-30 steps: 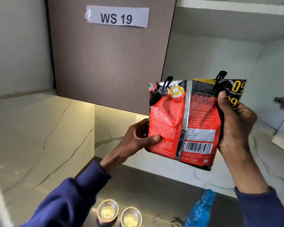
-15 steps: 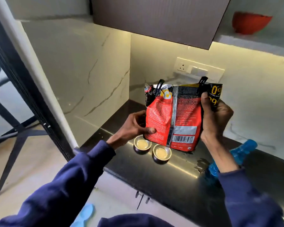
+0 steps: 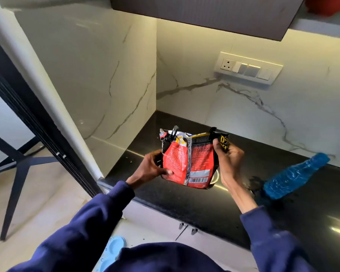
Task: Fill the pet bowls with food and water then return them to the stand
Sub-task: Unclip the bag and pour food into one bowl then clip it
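We've got the food bag (image 3: 187, 163) held up over the black counter (image 3: 185, 205) w/ both hands: left hand (image 3: 152, 169) clamped on its lower left edge, thumb across the front, right hand (image 3: 227, 156) closed round the upper right corner, thumb pressed on the folded top. Two black clips (image 3: 174, 131) sit on the rolled top, so the bag reads as shut. Biggest risk, we'd say: pulling a clip off one-handed lets the bag sag or tip, and kibble spills on the counter instead of into a bowl. The bag hides the spot beneath it; only a pale curved edge (image 3: 216, 178) peeks out by its lower right corner, prob. a bowl rim, can't tell for sure, so pouring blind could miss. Also the blue water bottle (image 3: 294, 175) lies on its side just right of our right forearm, near enough that an elbow swing could roll it. Bag sits between the two hands, off the counter.
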